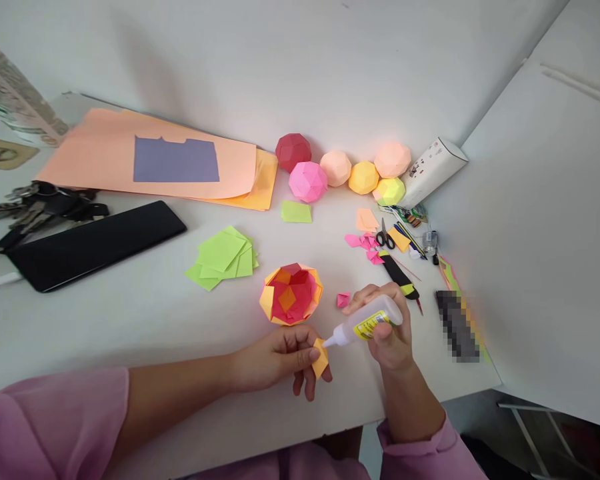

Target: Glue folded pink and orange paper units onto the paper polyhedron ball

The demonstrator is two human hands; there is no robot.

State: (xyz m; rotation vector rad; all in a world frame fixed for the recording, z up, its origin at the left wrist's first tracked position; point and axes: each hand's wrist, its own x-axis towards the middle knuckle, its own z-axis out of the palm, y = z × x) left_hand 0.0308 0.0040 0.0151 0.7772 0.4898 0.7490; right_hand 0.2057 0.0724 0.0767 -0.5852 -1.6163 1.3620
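My left hand [285,359] pinches the folded orange piece [321,364] between thumb and fingers, near the front edge of the tabletop [180,347]; lower fingers curl slightly apart. My right hand [394,343] wraps the glue bottle [370,325], nozzle [333,339] at the piece's upper edge. Can't tell if the tip touches or how hard I'm squeezing. I'd go light: thin bead, thumb off the wet face, pinch soft so folds don't crush. Paper shell [267,299] sits just beyond my left knuckles, so drips could land close.
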